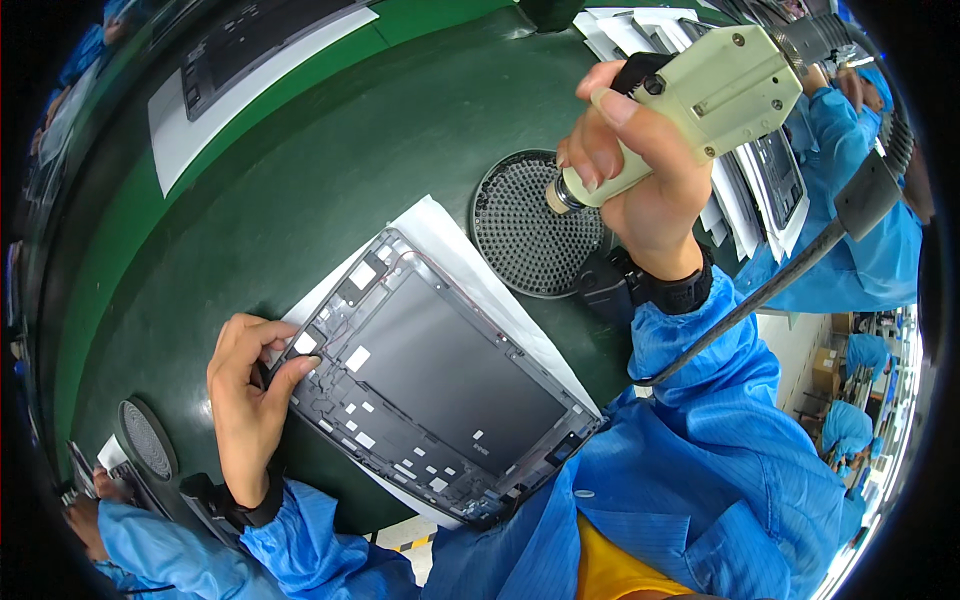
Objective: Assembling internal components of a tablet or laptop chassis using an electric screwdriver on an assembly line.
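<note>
My right hand (pixel 655 185) is wrapped round a pale green electric screwdriver (pixel 725 95). The tool is tilted, its beige nose end over a round black dish (pixel 525 235) dotted with small holes; I cannot tell whether the tip touches the dish. My left hand (pixel 243 395) pinches the left corner of a dark grey laptop casing (pixel 450 360) between thumb and fingers. The casing lies with its inside up, small white pads stuck along its frame. Beneath it, a white sheet (pixel 430 215) sticks out at the far and right sides.
A thick grey cable (pixel 790 270) runs past my right forearm. Stacked laptop parts and white sheets (pixel 770 190) stand at the right. Another casing on white (pixel 230 70) lies far left, a second dish (pixel 147 440) near left. Co-workers in blue (pixel 850 220) sit at both sides.
</note>
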`<state>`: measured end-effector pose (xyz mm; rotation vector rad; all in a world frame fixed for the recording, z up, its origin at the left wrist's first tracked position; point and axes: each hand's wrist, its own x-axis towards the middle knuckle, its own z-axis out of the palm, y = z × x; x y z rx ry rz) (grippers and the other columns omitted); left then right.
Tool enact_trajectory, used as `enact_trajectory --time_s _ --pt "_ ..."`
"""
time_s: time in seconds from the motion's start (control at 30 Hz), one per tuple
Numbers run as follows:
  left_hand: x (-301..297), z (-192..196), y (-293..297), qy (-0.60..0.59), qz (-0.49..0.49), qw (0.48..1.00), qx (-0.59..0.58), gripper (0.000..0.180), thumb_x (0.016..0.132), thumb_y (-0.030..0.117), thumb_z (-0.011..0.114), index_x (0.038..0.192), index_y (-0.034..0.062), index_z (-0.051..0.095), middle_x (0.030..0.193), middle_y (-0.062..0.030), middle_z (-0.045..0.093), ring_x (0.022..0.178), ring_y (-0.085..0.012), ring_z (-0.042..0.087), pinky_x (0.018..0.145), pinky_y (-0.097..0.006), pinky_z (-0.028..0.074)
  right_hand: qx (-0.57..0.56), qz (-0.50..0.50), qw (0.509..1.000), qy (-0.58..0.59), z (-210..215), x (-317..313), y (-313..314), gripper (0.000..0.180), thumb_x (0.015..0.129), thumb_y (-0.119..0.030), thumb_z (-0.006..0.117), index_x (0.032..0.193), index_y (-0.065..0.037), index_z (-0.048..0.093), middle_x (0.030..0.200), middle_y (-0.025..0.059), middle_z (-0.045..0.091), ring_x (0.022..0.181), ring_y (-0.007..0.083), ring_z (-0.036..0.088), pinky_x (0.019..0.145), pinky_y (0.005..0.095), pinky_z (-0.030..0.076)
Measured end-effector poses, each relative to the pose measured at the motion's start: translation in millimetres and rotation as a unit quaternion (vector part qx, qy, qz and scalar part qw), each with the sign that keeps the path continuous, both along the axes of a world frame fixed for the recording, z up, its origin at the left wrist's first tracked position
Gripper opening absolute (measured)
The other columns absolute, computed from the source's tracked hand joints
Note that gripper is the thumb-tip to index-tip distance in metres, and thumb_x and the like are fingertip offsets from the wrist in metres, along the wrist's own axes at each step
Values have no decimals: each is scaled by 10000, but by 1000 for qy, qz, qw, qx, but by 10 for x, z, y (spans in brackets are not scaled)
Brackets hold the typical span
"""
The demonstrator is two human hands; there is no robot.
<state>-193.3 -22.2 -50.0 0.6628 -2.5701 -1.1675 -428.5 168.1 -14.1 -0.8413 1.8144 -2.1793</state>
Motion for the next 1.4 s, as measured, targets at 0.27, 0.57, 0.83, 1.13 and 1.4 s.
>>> enact_trajectory --time_s 0.27,0.57,0.83,1.13,1.4 --pt "151 31 -52 -3 7 1000 0 251 626 -2 692 861 5 605 769 -44 512 673 -143 446 550 -251 329 -14 34 999 -24 61 38 17 348 819 -202 498 1048 60 491 530 -14 344 480 115 391 576 298 393" --pt "235 -105 -71 59 24 996 -65 219 636 2 713 825 7 602 779 -81 557 740 -214 499 647 -300 405 -96 273 957 -7 457 473 -346 403 860 -226 380 1140 62 422 558 -25 353 492 86 367 627 292 376" --pt "227 -174 62 85 100 987 -87 209 624 75 742 764 29 594 741 -78 541 694 -257 470 609 -351 385 -71 299 949 -66 157 1122 -1176 241 758 -103 603 907 83 572 526 34 493 433 108 466 465 253 428" --pt "237 -156 62 86 117 987 -74 182 631 63 719 719 12 569 735 -91 543 721 -282 477 637 -373 383 -25 293 952 -83 1 1178 -1253 243 756 -103 602 906 85 572 520 33 495 441 112 477 471 262 441" --pt "249 -177 71 93 118 986 -76 186 631 67 719 726 5 572 742 -98 553 742 -289 490 652 -379 394 -27 308 948 -75 -16 1185 -1247 240 753 -102 608 896 84 560 512 33 484 436 116 466 471 261 438"
